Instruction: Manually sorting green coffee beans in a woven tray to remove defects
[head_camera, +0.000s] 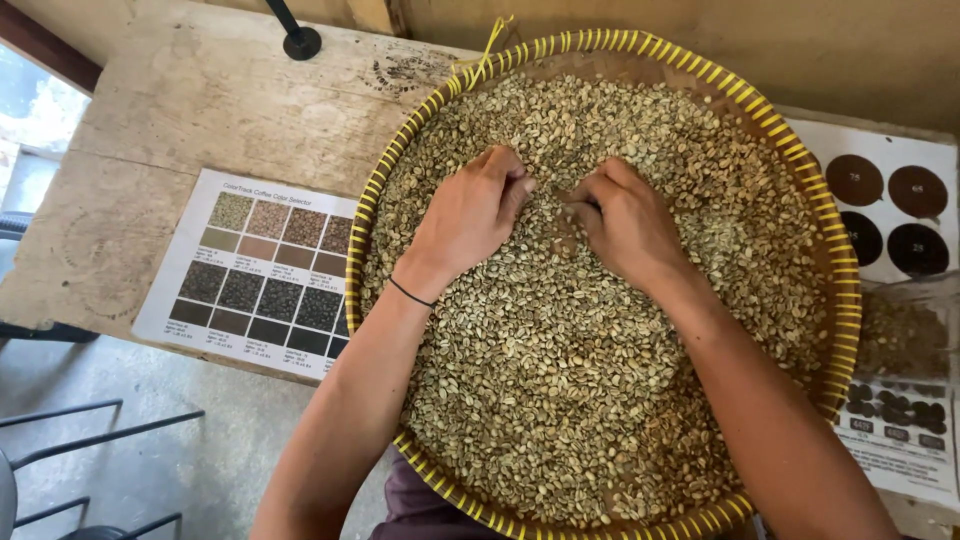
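Pale green unroasted coffee beans (560, 400) fill the round woven basket tray with its yellow-bound rim (845, 270), spread in a thick layer almost from edge to edge. I see both hands resting palm-down on the heap near the tray's middle, a little toward its far side. My left hand (468, 218), with a thin black band at the wrist (411, 292), has its fingers (512, 185) curled inward, tips pressed into the beans; beans lie under and around the fingertips, but I cannot tell whether any are pinched between them. My right hand (625, 222) mirrors it, fingers (590, 195) bent and digging down, knuckles raised. The two sets of fingertips nearly meet, and between them a small patch of brown basket weave (553, 232) shows through the beans.

The tray sits on a worn, pale wooden table (200, 100). Just beside its left edge lies a printed sheet with rows of brown and greenish colour swatches (260, 270); on the right, partly under the rim, lies a white sheet with dark brown circles (885, 205).
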